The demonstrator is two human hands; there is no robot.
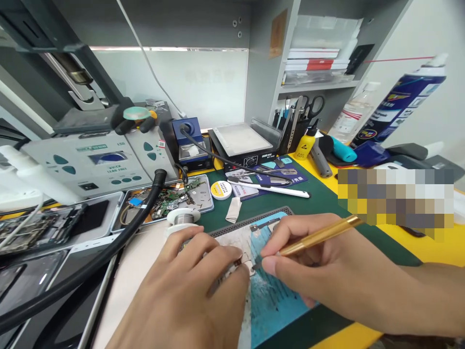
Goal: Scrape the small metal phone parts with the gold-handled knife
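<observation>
My right hand (319, 271) grips a slim gold-handled tool (319, 235) like a pen, between thumb and fingers. Its short dark tip points down and left, close to my left fingertips. With its fingers curled downward, my left hand (196, 291) holds down a small circuit board (225, 278). Most of that board is hidden under the fingers; metallic and pale bits show between them. Both hands are over a worn work mat (271, 310), part blue and part whitish, with scratches and dark marks. Whether the tool's tip touches the board, I cannot tell.
Left of my hands are a solder wire spool (183, 218), a tray of board scraps (174, 198) and a black hose (145, 208). A hot-air station (105, 160) and a heating plate (241, 138) stand behind. A white pen-like tool (271, 188) lies ahead, near a round tin (221, 190).
</observation>
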